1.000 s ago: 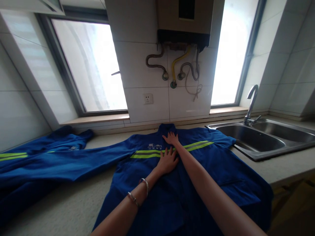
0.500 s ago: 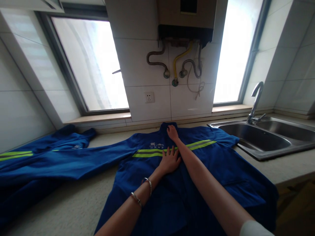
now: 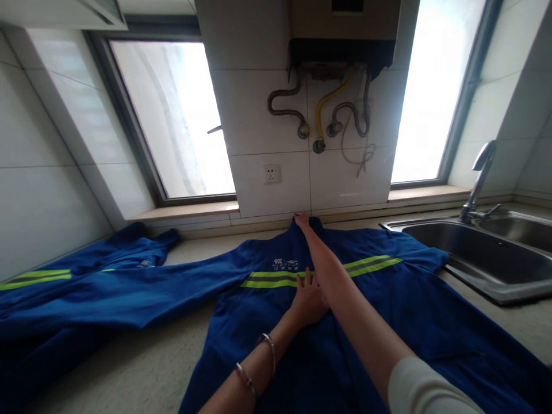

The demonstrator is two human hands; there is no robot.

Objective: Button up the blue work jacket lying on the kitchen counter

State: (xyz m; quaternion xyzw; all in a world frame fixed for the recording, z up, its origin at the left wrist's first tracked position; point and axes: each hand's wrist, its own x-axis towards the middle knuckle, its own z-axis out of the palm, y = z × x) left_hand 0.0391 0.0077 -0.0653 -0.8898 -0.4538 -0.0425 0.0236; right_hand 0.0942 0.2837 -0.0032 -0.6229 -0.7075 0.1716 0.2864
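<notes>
A blue work jacket [image 3: 248, 333] is spread on the counter, its collar toward the wall. Yellow-green and grey reflective stripes cross its chest, with white lettering above them. My left hand [image 3: 309, 302], two bangles on its wrist, lies with fingers spread on the jacket front by the stripe. Beyond it, my right hand [image 3: 302, 220] reaches across to the collar's left side and pinches its edge. The right forearm hides part of the chest and front opening.
A second blue garment [image 3: 125, 244] with similar stripes lies bunched at the left, partly under the jacket's sleeve. The sink [image 3: 495, 296] and its faucet [image 3: 476, 181] stand at the right. Pipes [image 3: 319, 115] hang below a water heater [image 3: 345, 31] on the tiled wall.
My right hand has shifted from the collar's front opening to its upper left edge. The left hand still rests on the jacket's chest. The view has turned slightly left.
</notes>
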